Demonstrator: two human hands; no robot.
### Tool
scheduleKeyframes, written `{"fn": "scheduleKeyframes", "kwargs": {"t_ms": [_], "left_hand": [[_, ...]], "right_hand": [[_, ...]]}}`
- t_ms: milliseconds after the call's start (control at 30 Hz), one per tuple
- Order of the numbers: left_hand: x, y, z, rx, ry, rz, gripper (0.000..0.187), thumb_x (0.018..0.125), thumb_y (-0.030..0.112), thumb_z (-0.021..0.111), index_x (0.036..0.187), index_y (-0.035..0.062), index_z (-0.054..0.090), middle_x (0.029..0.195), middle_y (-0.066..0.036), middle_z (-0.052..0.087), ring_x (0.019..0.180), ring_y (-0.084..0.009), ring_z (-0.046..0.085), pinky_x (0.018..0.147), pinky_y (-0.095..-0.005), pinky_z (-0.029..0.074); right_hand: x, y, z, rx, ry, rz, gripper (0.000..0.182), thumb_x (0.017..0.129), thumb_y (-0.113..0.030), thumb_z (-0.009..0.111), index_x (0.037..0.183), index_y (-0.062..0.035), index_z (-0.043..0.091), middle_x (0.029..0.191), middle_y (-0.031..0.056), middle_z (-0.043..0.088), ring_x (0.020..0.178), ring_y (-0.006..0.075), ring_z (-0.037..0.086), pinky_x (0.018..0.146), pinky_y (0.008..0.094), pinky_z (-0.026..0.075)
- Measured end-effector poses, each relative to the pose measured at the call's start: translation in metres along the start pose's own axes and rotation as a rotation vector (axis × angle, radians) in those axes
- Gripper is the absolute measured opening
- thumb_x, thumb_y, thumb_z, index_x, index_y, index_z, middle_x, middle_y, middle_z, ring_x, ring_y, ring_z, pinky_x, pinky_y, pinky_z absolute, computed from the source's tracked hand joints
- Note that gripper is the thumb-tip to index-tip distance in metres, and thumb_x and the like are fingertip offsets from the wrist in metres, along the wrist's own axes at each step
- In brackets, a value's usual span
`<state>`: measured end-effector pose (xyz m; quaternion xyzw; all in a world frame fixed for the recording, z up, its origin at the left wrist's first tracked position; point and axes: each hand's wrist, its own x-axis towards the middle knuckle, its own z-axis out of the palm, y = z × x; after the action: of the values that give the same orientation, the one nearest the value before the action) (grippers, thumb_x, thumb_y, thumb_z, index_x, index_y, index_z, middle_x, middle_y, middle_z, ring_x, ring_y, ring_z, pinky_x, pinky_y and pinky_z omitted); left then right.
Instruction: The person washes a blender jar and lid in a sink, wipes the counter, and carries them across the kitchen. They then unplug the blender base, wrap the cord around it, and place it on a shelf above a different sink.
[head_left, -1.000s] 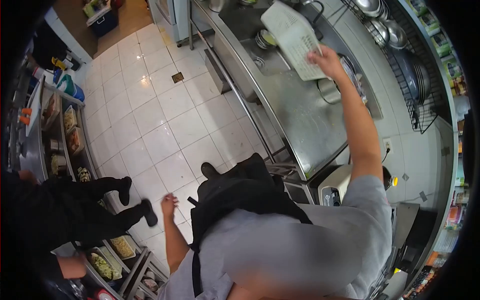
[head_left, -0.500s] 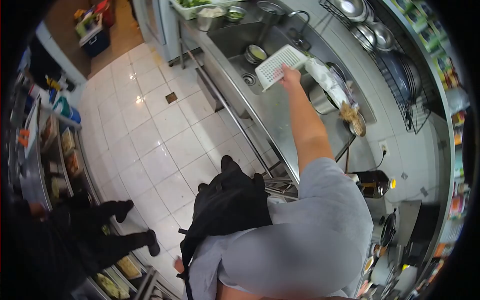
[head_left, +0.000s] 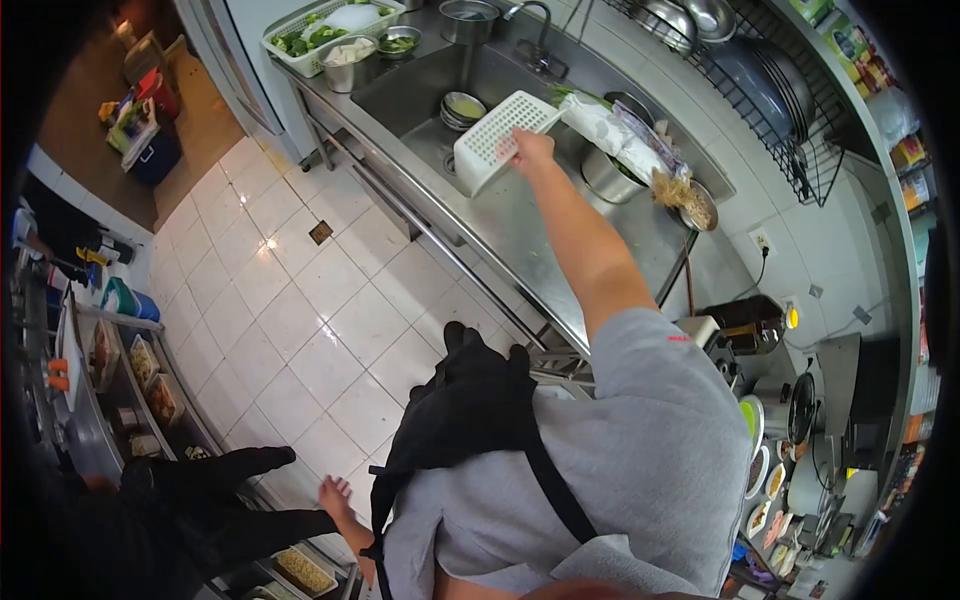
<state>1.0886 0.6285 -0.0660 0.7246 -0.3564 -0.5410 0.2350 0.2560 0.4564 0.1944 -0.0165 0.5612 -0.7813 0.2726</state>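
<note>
My right hand (head_left: 532,150) is closed on the edge of a white perforated plastic basket (head_left: 490,138), tilted over the edge of the sink basin (head_left: 412,98). Stacked bowls (head_left: 462,108) sit in the basin behind it. Just beyond my hand, a white-wrapped bundle of greens (head_left: 610,130) with its roots showing lies across a metal pot (head_left: 608,178). My left hand (head_left: 337,493) hangs low beside my black apron, fingers apart and nothing in them, near a person's dark trousers.
A white basket of cut greens (head_left: 310,45), a metal container of pale pieces (head_left: 350,65) and a bowl of chopped greens (head_left: 400,42) stand left of the sink. A wire rack (head_left: 765,130) holds pans above. On the left, another person (head_left: 190,500) stands by food trays.
My view has shifted, so the sink appears further left. My right hand still grips the basket. My left hand shows more fully, and the other person's legs have changed position.
</note>
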Motion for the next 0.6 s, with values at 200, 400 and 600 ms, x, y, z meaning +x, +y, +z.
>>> {"fn": "scheduleKeyframes", "kwargs": {"t_ms": [200, 400, 600], "left_hand": [[0.002, 0.169, 0.067, -0.086, -0.086, 0.223, 0.028, 0.096, 0.027, 0.055, 0.112, 0.0046, 0.058, 0.095, -0.008, 0.066, 0.077, -0.0154, 0.063, 0.063, -0.0272, 0.048], [-0.078, 0.362, 0.203, -0.079, -0.585, 0.663, 0.044, 0.098, 0.018, 0.053, 0.137, 0.0032, 0.04, 0.116, -0.015, 0.06, 0.1, -0.021, 0.061, 0.079, -0.0309, 0.05], [-0.106, 0.43, 0.312, -0.682, -1.065, 0.314, 0.059, 0.098, 0.027, 0.052, 0.144, 0.0042, 0.024, 0.136, -0.019, 0.044, 0.118, -0.0334, 0.052, 0.091, -0.0446, 0.05]], "right_hand": [[-0.058, -0.039, 0.06, -0.501, -0.39, -0.304, 0.02, 0.09, -0.012, 0.06, 0.108, -0.0024, 0.061, 0.091, 0.0171, 0.068, 0.082, 0.0296, 0.069, 0.062, 0.0411, 0.056], [-0.178, -0.015, 0.066, -1.304, -0.454, -1.128, 0.021, 0.08, -0.016, 0.06, 0.099, -0.0125, 0.068, 0.083, 0.0125, 0.067, 0.086, 0.0344, 0.063, 0.075, 0.0433, 0.048], [-0.258, 0.026, 0.057, -1.654, -0.682, -1.173, 0.032, 0.075, -0.013, 0.061, 0.105, -0.0215, 0.069, 0.094, -0.0022, 0.068, 0.093, 0.0207, 0.057, 0.083, 0.0371, 0.04]]}}
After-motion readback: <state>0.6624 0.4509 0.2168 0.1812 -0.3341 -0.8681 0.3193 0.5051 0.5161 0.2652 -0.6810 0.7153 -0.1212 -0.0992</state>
